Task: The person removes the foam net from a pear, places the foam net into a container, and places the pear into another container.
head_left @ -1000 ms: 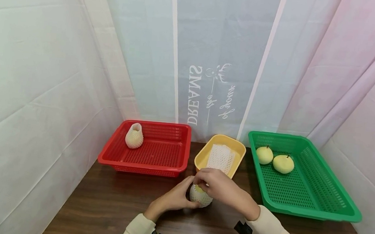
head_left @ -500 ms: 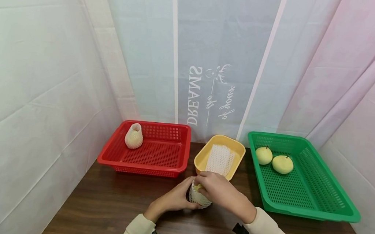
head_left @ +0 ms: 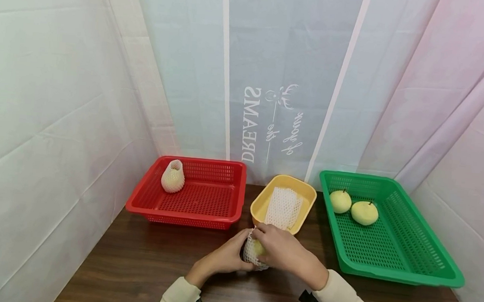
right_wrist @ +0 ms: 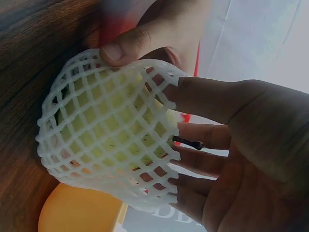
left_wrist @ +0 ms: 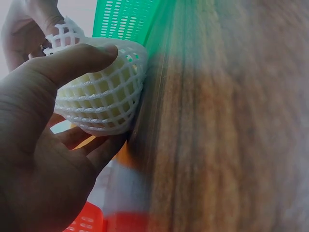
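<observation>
On the dark wood table, a pale yellow pear (head_left: 258, 248) sits inside a white foam net (right_wrist: 104, 125). My left hand (head_left: 226, 255) grips the netted pear from its left side, thumb pressed on the mesh in the left wrist view. At the net's mouth, my right hand (head_left: 282, 250) holds the rim, fingertips tucked at its edge. The pear's dark stem (right_wrist: 189, 142) pokes out between the right fingers. In the head view the right hand hides part of the pear.
A red basket (head_left: 237, 212) at left holds one netted pear (head_left: 173, 179). Behind the hands, a yellow tray (head_left: 309, 194) holds flat foam nets (head_left: 282, 206). A green basket (head_left: 413, 250) at right holds two bare pears (head_left: 364, 213). Cloth walls (head_left: 293, 41) surround the table.
My right hand has moved slightly down and toward me at the net's mouth, and the net's rim now stands higher round the pear. The left hand keeps its grip.
</observation>
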`<action>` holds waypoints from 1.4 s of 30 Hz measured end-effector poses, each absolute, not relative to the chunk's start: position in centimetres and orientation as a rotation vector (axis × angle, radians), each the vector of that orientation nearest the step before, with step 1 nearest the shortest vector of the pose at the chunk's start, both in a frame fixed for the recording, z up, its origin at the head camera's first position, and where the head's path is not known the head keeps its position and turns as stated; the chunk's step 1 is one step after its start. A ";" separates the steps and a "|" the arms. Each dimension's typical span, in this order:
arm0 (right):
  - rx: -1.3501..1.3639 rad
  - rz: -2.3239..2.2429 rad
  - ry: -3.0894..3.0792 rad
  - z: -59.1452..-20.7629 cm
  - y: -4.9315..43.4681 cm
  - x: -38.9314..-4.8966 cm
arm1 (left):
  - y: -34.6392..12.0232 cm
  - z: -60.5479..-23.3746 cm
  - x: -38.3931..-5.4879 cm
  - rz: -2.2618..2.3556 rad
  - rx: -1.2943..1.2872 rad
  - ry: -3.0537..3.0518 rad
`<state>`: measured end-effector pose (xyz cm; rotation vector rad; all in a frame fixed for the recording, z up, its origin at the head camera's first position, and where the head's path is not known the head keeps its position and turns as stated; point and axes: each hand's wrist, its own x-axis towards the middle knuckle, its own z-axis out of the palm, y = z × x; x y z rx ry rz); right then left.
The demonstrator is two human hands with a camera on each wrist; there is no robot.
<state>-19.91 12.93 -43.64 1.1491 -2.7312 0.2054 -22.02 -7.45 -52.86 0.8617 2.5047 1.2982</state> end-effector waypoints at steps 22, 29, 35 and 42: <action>1.144 0.353 -2.872 -44.7 13.3 -20.0 | -7.6 -53.2 -22.1 1.239 0.866 2.516; 1.122 0.333 -2.883 -45.1 13.4 -20.0 | -7.6 -53.4 -22.2 1.224 0.853 2.540; 1.122 0.356 -2.883 -45.3 13.6 -20.1 | -7.5 -53.6 -22.3 1.200 0.845 2.571; 1.118 0.369 -2.906 -45.3 13.7 -20.3 | -7.5 -53.5 -22.3 1.162 0.839 2.591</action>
